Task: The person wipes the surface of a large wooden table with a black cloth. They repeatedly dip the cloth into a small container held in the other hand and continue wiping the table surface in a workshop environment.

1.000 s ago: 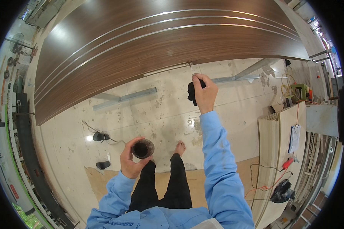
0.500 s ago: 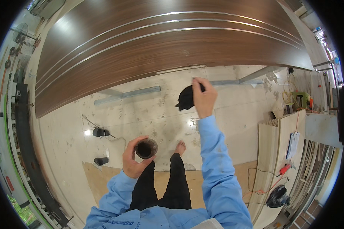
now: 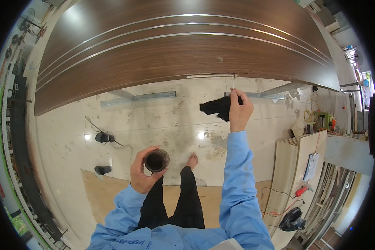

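Note:
My left hand (image 3: 145, 175) is wrapped around a clear cup (image 3: 157, 151) with dark contents, held upright in front of my legs. Between the fingertips of my right hand (image 3: 241, 109), a thin pale stick (image 3: 233, 83) points away from me. Its dark tip is at the near edge of a brown wood-grain panel (image 3: 162, 54), beside a pale strip (image 3: 208, 76) along that edge; whether it touches I cannot tell. A black cloth (image 3: 216, 106) hangs from the same hand. Three silver lines run along the panel.
Metal supports (image 3: 154, 97) show below the panel. Two dark shoes (image 3: 103, 170) lie on the floor at left. At right stands a stack of pale boards (image 3: 293, 162) with a clipboard (image 3: 311, 166), a red-handled tool (image 3: 301, 191) with its cord and a black bag-like object (image 3: 291, 219).
My right hand has moved to the right, bringing the stick's tip to the panel edge, and the black cloth went with it. The cup stays in my left hand, slightly farther left in view.

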A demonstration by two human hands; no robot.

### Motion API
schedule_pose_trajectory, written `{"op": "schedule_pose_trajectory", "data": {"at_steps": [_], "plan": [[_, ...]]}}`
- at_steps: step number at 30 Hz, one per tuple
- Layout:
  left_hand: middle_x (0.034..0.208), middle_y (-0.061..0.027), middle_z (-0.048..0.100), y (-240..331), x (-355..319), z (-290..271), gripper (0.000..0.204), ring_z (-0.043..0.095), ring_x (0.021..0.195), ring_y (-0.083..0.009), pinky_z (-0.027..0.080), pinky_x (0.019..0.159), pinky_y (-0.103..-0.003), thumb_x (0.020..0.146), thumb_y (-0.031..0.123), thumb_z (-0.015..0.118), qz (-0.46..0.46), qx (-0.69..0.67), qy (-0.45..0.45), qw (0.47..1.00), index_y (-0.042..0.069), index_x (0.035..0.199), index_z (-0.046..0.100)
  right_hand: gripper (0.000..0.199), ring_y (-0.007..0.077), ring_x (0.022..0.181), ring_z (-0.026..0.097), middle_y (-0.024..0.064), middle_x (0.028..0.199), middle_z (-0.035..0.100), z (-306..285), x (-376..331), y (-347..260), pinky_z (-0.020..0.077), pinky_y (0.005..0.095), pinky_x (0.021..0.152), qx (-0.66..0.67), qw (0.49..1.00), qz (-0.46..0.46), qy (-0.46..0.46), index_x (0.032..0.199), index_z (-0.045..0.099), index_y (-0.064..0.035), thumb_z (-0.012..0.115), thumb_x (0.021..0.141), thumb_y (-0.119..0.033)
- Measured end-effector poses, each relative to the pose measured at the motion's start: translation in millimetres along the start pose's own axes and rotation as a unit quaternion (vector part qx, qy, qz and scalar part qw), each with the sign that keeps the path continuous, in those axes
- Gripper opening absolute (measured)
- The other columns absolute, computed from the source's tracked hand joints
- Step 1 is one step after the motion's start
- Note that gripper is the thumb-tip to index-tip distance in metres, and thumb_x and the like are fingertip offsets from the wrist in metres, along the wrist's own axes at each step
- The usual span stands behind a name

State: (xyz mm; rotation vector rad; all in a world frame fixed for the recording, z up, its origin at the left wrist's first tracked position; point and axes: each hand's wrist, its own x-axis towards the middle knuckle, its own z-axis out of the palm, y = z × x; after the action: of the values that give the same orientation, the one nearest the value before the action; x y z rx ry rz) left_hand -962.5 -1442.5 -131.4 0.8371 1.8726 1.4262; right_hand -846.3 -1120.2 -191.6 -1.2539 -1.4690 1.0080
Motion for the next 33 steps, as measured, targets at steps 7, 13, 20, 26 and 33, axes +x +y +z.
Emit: {"op": "schedule_pose_trajectory", "data": {"at_steps": [7, 13, 20, 26, 33], "plan": [[0.132, -0.0129, 0.063, -3.9, -3.9, -8.1, 0.067, 0.063, 0.117, -0.0207, 0.048, 0.105, -0.035, 0.073, 0.002, 0.087, 0.002, -0.024, 0.016, 1.0, 0.0, 0.133, 0.056, 0.017, 0.0112, 0.081, 0.066, 0.0073, 0.088, 0.075, 4.5, -6.6, 3.0, 0.0522, 0.0262, 0.077, -0.016, 0.994, -0.036, -0.106, 0.101, 0.075, 0.0031, 0.069, 0.095, -0.011], [0.132, -0.0123, 0.063, -7.1, -8.3, -17.5, 0.068, 0.063, 0.117, -0.0197, 0.048, 0.105, -0.034, 0.073, 0.002, 0.087, -0.015, -0.032, 0.02, 0.999, 0.0, 0.133, 0.056, 0.016, 0.0109, 0.081, 0.065, 0.0059, 0.087, 0.074, 27.0, -24.4, -12.9, 0.0519, 0.0262, 0.077, 0.002, 0.995, -0.018, -0.101, 0.101, 0.075, 0.0021, 0.07, 0.094, -0.012], [0.133, -0.0121, 0.062, -13.4, -11.7, -29.3, 0.068, 0.063, 0.118, -0.0205, 0.048, 0.105, -0.034, 0.073, 0.0, 0.086, -0.007, -0.025, 0.036, 0.999, 0.001, 0.134, 0.056, 0.017, 0.0116, 0.083, 0.065, 0.0055, 0.088, 0.074, 47.5, -38.9, -14.2, 0.0513, 0.0267, 0.078, -0.02, 0.993, -0.049, -0.104, 0.1, 0.075, 0.0019, 0.071, 0.093, -0.013], [0.133, -0.0127, 0.062, -21.1, -16.2, -41.1, 0.067, 0.063, 0.118, -0.0213, 0.049, 0.105, -0.034, 0.073, 0.0, 0.086, -0.015, -0.031, 0.048, 0.998, 0.001, 0.134, 0.056, 0.017, 0.012, 0.085, 0.065, 0.0064, 0.089, 0.075, 45.9, -40.0, -16.0, 0.0514, 0.0268, 0.081, -0.019, 0.993, -0.06, -0.099, 0.099, 0.075, 0.002, 0.071, 0.093, -0.013], [0.135, -0.0135, 0.062, -22.4, -19.8, -51.0, 0.069, 0.062, 0.12, -0.0201, 0.047, 0.107, -0.034, 0.071, -0.002, 0.087, -0.014, -0.036, 0.054, 0.998, 0.0, 0.133, 0.056, 0.015, 0.015, 0.083, 0.068, 0.0099, 0.087, 0.075, 48.1, -39.6, -20.0, 0.0528, 0.029, 0.079, -0.049, 0.995, -0.073, -0.044, 0.097, 0.074, 0.0012, 0.071, 0.092, -0.013]]}}
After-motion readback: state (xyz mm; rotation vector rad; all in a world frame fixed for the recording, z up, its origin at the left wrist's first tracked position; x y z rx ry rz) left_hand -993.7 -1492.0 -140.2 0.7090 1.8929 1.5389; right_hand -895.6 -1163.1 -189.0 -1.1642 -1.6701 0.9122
